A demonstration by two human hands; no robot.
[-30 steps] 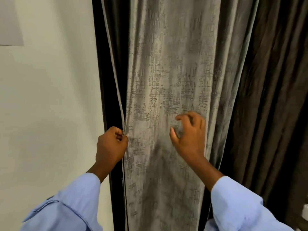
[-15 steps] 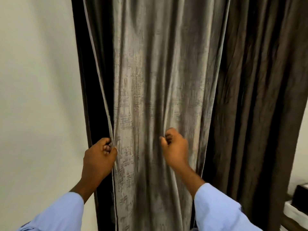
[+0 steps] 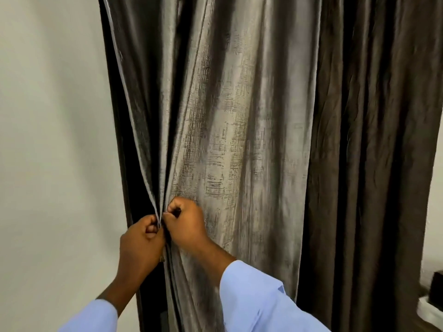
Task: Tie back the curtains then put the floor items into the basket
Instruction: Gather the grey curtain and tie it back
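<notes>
- A plain off-white wall (image 3: 52,140) fills the left of your view, with drapery hanging from the top edge down past the bottom.
- The silvery-grey woven curtain with a crosshatch sheen (image 3: 239,140) hangs in the middle, its left hem pulled into a tight fold.
- Your left hand (image 3: 141,245) is curled round that hem, thumb and fingers pinching the edge.
- Your right hand (image 3: 185,224) sits just beside it, touching it, fingers bent and gripping a gathered pleat of the same curtain.
- A dark brown crinkled curtain (image 3: 371,164) hangs to the right, overlapped by the grey one.
- A black strip of shadowed gap (image 3: 112,116) runs between the wall and the grey hem.
- Your pale blue shirt sleeves (image 3: 254,298) cover the near bottom of the curtain.
- Far right, low down, a dark box on something white (image 3: 431,307) is cut off by the frame edge.
</notes>
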